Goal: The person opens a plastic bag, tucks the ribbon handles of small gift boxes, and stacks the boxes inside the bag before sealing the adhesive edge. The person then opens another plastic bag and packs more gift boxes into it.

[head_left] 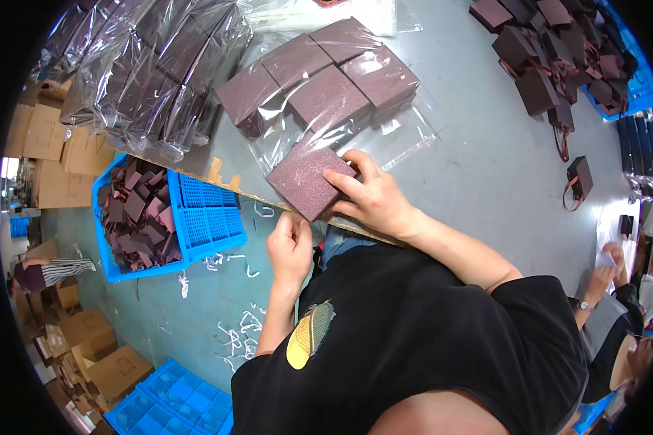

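A dark maroon box (305,181) with a crackled surface sits at the table's near edge, its corner toward me. My right hand (374,196) grips it from the right, fingers on its top and side. My left hand (290,250) is closed just below the box's near corner; whatever its curled fingers may hold is hidden. Beyond the box lies a clear plastic bag (406,141) with several matching boxes (326,94) packed side by side in it. The bag's near part reaches the held box.
More plastic-wrapped boxes (134,80) are stacked at upper left. Below the table edge stands a blue crate (178,257) of small maroon boxes. Loose dark boxes (544,51) lie piled at upper right, with one strapped box (579,177) nearer. Other people work at both sides.
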{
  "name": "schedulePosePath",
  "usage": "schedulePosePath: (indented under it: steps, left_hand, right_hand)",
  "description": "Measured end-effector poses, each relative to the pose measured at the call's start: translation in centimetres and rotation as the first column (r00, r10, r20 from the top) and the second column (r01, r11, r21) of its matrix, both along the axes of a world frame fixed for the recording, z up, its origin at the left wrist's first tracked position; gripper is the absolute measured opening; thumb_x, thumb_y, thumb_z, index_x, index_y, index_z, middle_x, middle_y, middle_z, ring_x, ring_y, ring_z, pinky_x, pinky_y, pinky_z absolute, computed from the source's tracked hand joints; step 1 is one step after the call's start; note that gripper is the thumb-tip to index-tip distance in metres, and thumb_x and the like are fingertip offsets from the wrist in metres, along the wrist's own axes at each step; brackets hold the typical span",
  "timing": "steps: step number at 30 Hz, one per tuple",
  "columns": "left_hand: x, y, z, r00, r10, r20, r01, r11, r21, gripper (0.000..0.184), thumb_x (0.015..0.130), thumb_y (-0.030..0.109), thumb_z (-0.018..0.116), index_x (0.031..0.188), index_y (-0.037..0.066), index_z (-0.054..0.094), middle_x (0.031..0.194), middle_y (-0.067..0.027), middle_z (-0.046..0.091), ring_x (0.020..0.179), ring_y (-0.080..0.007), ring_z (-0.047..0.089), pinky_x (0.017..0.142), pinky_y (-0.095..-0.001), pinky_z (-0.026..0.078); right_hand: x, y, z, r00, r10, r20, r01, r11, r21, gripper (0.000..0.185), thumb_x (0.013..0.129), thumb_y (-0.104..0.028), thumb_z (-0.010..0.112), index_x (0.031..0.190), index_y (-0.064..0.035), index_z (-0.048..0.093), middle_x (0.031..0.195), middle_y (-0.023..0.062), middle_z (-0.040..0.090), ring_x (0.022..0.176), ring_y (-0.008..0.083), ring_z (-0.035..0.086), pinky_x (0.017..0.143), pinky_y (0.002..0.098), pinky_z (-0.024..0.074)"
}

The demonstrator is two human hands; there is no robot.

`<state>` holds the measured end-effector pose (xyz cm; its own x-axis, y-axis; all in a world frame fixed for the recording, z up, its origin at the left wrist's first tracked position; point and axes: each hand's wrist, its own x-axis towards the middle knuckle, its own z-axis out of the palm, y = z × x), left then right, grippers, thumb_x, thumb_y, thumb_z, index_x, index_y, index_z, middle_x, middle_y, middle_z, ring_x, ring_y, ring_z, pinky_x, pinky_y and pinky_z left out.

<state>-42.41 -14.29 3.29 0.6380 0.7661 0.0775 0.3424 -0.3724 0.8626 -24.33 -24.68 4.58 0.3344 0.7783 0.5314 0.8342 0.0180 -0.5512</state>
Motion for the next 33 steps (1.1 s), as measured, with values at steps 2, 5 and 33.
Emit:
schedulePosePath:
  steps: [2, 5, 33]
  left_hand:
    - [0.2, -0.2, 0.7, 0.999, 0.027, -0.029, -0.022, 0.989, 0.149, 0.006, 0.087, 0.005, 0.062, 0.088, 0.000, 0.058, 0.065, -0.0073, 0.052, 0.056, -0.0156, 0.050, 0.054, -0.0315, 0.041]
    - [1.3, 0.6, 2.0, 0.994, 0.108, -0.023, -0.091, 0.919, 0.383, 0.008, 0.086, 0.005, 0.063, 0.093, 0.001, 0.059, 0.065, -0.0067, 0.052, 0.057, -0.0188, 0.051, 0.055, -0.0336, 0.041]
    - [1.2, 3.5, 2.1, 0.998, -0.061, 0.001, 0.045, 0.764, 0.643, 0.005, 0.085, 0.002, 0.062, 0.088, 0.002, 0.059, 0.074, -0.0118, 0.057, 0.064, -0.0317, 0.054, 0.062, -0.0414, 0.040]
  right_hand:
    - [0.2, -0.5, 0.9, 0.997, 0.050, -0.062, -0.052, 0.998, -0.036, 0.062, 0.068, -0.025, 0.085, 0.123, -0.0106, 0.063, 0.122, 0.0202, 0.050, 0.106, 0.0364, 0.059, 0.085, 0.0415, 0.0540]
    - [0.2, -0.3, 0.8, 0.999, 0.033, -0.014, -0.033, 0.999, -0.008, 0.060, 0.070, -0.027, 0.086, 0.122, -0.0097, 0.064, 0.121, 0.0188, 0.051, 0.099, 0.0329, 0.062, 0.077, 0.0390, 0.0562]
    - [-0.4, 2.1, 0.5, 0.985, -0.105, -0.138, 0.123, 0.984, 0.127, 0.063, 0.063, -0.027, 0.091, 0.110, -0.0043, 0.054, 0.102, 0.0135, 0.059, 0.085, 0.0320, 0.065, 0.068, 0.0388, 0.0545]
